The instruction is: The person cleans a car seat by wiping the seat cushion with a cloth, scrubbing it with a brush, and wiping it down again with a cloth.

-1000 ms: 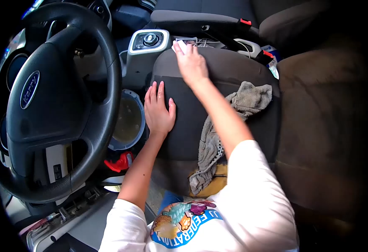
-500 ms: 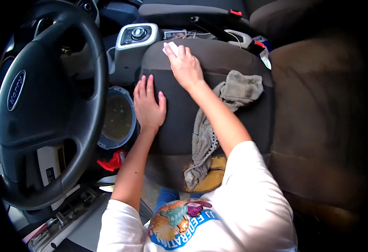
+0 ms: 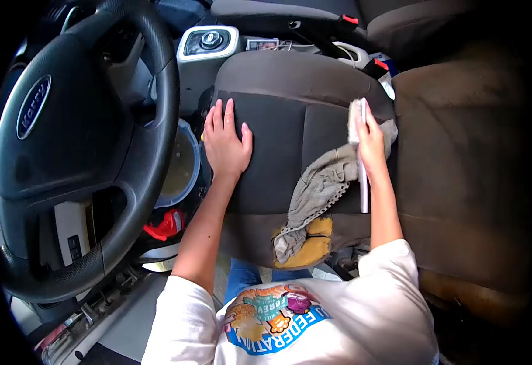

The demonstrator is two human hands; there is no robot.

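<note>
Both hands were on the driver's seat cushion [image 3: 278, 152]. Nearest the camera, a grey rag [image 3: 317, 191] lay crumpled over the cushion's front right part, its lower end trailing onto a patch at the front edge where yellow foam [image 3: 305, 246] showed through torn fabric. Above the rag, the right hand [image 3: 370, 143] was closed around a white-handled brush [image 3: 359, 158], its head [image 3: 355, 118] pressed against the cushion's right rear corner, beside the seat back [image 3: 460, 158], and the handle running along the forearm toward the wearer. The left hand [image 3: 226, 143] lay flat and released, fingers together, on the cushion's left side near the steering wheel [image 3: 77, 146]. Scrubbing well here seemed to call for short strokes pulled out of the seam toward the open cushion, with that flat palm holding the cover taut. Care was probably needed near the torn patch, since bristles could catch on the loose edge. Below the wheel, a round container [image 3: 181, 164] of murky liquid sat in the footwell. Farthest off, the center console [image 3: 208, 42] and a red seat-belt buckle [image 3: 380, 64] stood beyond the cushion.
</note>
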